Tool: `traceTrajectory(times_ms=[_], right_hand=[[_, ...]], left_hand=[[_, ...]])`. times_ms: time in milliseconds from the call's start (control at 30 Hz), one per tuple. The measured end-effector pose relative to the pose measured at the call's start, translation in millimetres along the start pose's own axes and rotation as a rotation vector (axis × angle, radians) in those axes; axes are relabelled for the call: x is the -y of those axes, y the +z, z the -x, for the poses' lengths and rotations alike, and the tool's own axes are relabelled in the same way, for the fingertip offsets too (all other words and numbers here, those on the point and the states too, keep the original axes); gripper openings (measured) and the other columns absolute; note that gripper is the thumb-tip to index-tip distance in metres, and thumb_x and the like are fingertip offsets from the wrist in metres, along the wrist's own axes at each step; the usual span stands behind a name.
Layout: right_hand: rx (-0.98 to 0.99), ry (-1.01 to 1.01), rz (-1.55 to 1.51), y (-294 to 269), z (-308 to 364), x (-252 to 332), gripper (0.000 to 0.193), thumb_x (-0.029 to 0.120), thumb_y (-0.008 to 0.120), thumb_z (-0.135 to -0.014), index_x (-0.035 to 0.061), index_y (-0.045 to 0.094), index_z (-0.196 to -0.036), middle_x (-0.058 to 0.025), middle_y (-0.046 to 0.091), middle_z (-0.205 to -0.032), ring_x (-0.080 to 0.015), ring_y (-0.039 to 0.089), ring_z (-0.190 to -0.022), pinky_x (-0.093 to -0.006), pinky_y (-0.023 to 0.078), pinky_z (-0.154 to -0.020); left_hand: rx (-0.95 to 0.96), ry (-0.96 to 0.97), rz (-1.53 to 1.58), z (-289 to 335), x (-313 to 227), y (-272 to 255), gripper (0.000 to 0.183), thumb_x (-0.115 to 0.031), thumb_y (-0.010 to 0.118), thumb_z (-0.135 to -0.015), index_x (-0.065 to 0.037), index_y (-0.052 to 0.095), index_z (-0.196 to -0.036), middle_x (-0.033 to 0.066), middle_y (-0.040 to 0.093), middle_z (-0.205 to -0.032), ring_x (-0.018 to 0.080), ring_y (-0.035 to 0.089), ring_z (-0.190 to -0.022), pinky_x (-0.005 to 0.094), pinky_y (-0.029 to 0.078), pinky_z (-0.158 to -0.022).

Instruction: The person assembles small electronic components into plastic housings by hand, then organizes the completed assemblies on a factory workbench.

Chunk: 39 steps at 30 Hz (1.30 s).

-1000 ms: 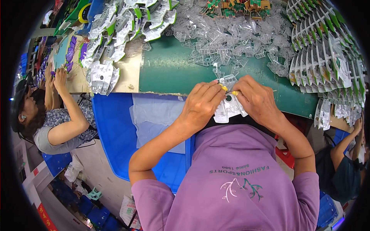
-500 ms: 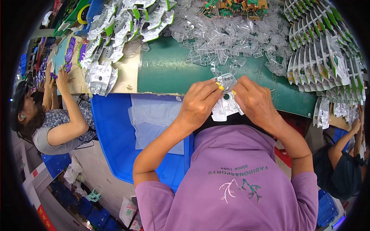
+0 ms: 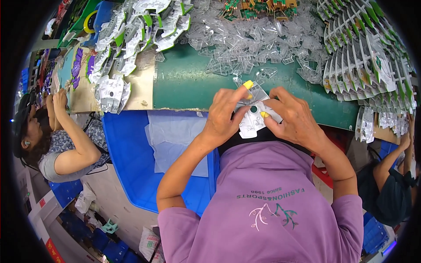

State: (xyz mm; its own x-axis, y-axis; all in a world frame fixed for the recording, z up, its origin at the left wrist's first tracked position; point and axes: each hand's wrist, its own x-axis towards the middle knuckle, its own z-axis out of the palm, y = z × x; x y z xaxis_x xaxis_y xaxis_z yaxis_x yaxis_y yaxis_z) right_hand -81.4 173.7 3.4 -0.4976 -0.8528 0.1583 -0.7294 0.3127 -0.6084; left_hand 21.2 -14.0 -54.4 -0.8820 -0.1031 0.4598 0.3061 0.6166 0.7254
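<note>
A white plastic housing part (image 3: 251,127) with a dark round hole is held at the table's front edge, close to my body. A clear plastic piece (image 3: 259,93) lies over its far end. My left hand (image 3: 224,115) grips the part's left side with the thumb near the hole, its yellow-capped index finger lifted. From the other side, my right hand (image 3: 290,115) pinches the part, a yellow cap showing on one fingertip. What lies beneath the fingers is hidden.
Clear plastic pieces (image 3: 245,48) lie heaped beyond my hands, with green circuit boards (image 3: 250,14) behind. White-and-green housings are stacked at left (image 3: 115,57) and right (image 3: 362,65). A blue bin (image 3: 131,175) stands below the table's left edge. Other people work on both sides.
My left index finger has lifted off the part. The right fingers have shifted across the part near the hole, and the view has moved slightly.
</note>
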Motion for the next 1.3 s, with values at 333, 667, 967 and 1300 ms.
traceTrajectory(times_ms=[333,667,967,1300], right_hand=[[0.113,0.372,-0.84,-23,15,14,0.023,-0.006,0.06,-0.081,-0.0007,0.068,-0.102,-0.0154,0.065,-0.101,-0.029,0.067,-0.077,-0.0357,0.054,-0.065],[-0.18,-0.086,0.201,35,34,19,0.028,0.001,0.071,-0.07,0.0021,0.069,-0.098,-0.0092,0.066,-0.096,-0.0226,0.066,-0.07,-0.0333,0.052,-0.058],[-0.307,0.269,-0.103,7,49,7,0.027,-0.003,0.067,-0.074,0.0033,0.067,-0.1,-0.0056,0.065,-0.085,-0.0149,0.062,-0.06,-0.03,0.048,-0.051],[-0.5,0.401,-0.221,-3,122,-10,0.024,-0.003,0.062,-0.08,0.0045,0.056,-0.102,-0.012,0.063,-0.08,-0.0229,0.064,-0.064,-0.0333,0.05,-0.058]], left_hand=[[0.405,-0.035,-0.082,-12,-10,-16,0.069,0.006,0.064,-0.081,-0.008,0.04,-0.145,0.0035,0.07,-0.111,0.0249,0.055,-0.095,0.0375,0.039,-0.084],[0.242,-0.033,-0.065,-8,-11,-4,0.074,0.01,0.061,-0.076,-0.008,0.041,-0.145,0.004,0.067,-0.104,0.0251,0.055,-0.092,0.0367,0.038,-0.079],[0.268,-0.081,0.045,-11,-7,-7,0.062,0.004,0.056,-0.088,-0.005,0.039,-0.146,0.0077,0.069,-0.11,0.0265,0.053,-0.094,0.0381,0.038,-0.091],[0.059,-0.107,-0.041,-21,-32,-18,0.044,0.008,0.064,-0.084,0.0,0.057,-0.127,0.0129,0.068,-0.105,0.0255,0.06,-0.095,0.0351,0.048,-0.083]])
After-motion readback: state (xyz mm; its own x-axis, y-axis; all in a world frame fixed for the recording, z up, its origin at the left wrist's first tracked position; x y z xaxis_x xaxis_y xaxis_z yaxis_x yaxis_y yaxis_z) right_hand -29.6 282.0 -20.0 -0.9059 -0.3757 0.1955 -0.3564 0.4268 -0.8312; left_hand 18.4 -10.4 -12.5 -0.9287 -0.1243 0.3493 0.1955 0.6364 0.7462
